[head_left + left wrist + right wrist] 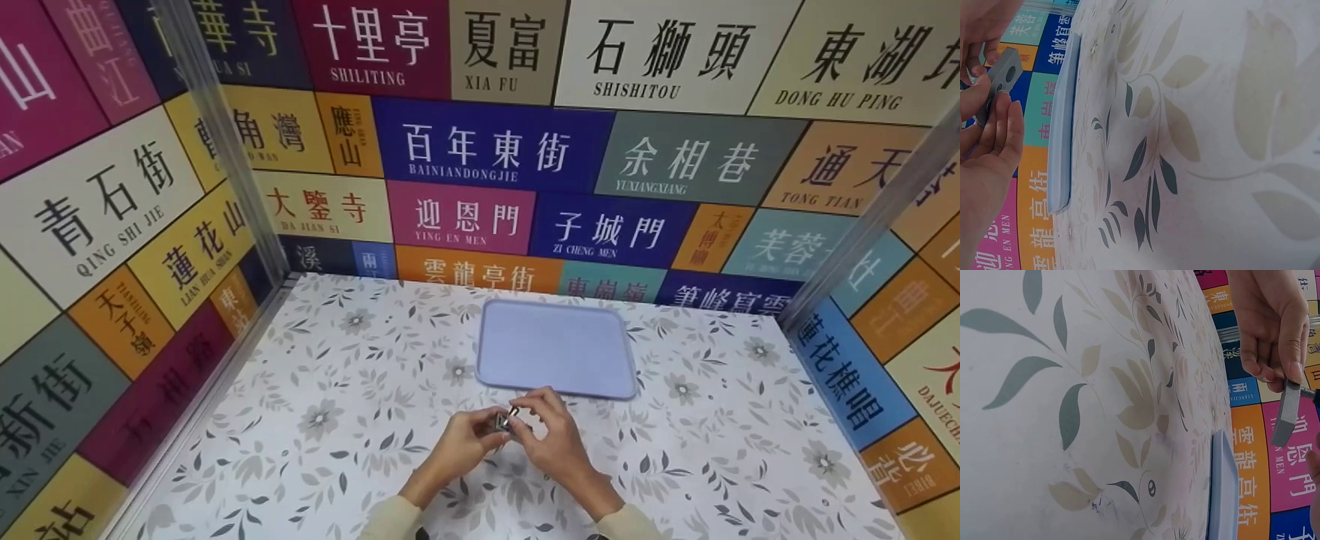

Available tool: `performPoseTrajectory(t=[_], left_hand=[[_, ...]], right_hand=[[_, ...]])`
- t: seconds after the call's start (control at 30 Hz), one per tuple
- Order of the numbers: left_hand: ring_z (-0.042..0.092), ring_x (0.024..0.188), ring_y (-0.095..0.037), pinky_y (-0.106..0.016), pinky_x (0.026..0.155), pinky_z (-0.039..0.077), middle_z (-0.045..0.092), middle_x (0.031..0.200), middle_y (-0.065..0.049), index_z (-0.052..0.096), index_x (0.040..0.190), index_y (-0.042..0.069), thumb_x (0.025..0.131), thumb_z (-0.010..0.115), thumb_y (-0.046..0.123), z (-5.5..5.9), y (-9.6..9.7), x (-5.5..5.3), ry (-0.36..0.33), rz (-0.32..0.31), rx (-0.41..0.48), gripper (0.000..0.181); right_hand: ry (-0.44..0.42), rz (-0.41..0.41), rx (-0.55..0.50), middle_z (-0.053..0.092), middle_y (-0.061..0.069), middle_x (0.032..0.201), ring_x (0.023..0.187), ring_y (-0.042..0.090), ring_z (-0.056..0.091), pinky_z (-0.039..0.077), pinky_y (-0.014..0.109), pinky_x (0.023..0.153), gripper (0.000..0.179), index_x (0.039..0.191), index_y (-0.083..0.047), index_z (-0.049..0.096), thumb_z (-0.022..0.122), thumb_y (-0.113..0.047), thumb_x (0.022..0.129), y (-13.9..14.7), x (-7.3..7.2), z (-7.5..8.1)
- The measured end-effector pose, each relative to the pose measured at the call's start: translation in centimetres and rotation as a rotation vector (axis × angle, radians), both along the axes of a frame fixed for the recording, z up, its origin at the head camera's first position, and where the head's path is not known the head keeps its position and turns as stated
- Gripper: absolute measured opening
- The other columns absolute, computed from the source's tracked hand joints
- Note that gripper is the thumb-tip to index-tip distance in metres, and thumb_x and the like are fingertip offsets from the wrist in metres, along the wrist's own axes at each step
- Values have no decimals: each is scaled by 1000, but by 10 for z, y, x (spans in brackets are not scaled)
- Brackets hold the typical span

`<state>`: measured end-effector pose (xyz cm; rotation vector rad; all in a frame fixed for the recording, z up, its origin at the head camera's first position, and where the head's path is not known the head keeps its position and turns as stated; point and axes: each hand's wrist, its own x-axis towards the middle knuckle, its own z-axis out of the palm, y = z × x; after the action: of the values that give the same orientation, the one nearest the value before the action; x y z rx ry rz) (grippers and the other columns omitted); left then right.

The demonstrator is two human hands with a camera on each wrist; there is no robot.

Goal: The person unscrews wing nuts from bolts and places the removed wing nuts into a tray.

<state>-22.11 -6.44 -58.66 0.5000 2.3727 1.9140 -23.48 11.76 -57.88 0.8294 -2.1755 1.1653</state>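
Observation:
My left hand (459,444) pinches a small grey metal block (1002,79) between thumb and fingers, above the table. Two round holes show in the block's face in the left wrist view. From the right wrist view, a threaded bolt (1307,393) with a black end stands against the block's side. At the bolt's end is my right hand (553,435), thumb and forefinger bent around a shiny piece in the head view. Its fingers (1314,464) are mostly cut off by the right wrist view's edge.
A pale blue-lilac tray (555,349) lies flat just beyond the hands. The table (322,465) has a white leaf-and-flower cover. Panels with coloured place-name signs (491,142) enclose the back and both sides, with clear strips at the corners.

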Motion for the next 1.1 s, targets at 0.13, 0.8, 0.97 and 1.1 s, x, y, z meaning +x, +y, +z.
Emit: performPoseTrajectory(t=[0.13, 0.8, 0.97, 1.1], left_hand=[[60, 70, -3, -14, 60, 48, 73, 92, -13, 70, 119, 4, 90, 71, 5, 1, -1, 0, 11, 2, -5, 29], [58, 68, -2, -13, 59, 46, 73, 90, -16, 70, 119, 2, 89, 72, 2, 4, 1, 1, 9, 26, -41, 30], [61, 70, -4, -15, 60, 49, 74, 92, -12, 70, 122, 4, 89, 73, 7, 4, -1, 1, -5, 10, -21, 33], [58, 67, -5, -16, 59, 47, 72, 88, -9, 67, 127, 4, 91, 72, 10, 4, -3, 2, -24, -12, -7, 36]], right_hand=[[-45, -20, 9, 59, -5, 103, 90, 11, 54, 47, 22, 74, 28, 111, -20, 71, 79, -12, 85, 1, 1, -1], [31, 56, -41, 61, 2, 101, 84, 18, 56, 48, 24, 71, 37, 105, -12, 72, 74, 12, 76, 0, -1, 1], [64, 62, -67, 62, 9, 97, 80, 23, 56, 47, 25, 69, 41, 99, -7, 73, 71, 22, 70, -3, -2, -1], [71, 86, -81, 60, 11, 96, 81, 23, 55, 45, 27, 68, 37, 95, -4, 72, 67, 25, 73, -4, -2, 0]])
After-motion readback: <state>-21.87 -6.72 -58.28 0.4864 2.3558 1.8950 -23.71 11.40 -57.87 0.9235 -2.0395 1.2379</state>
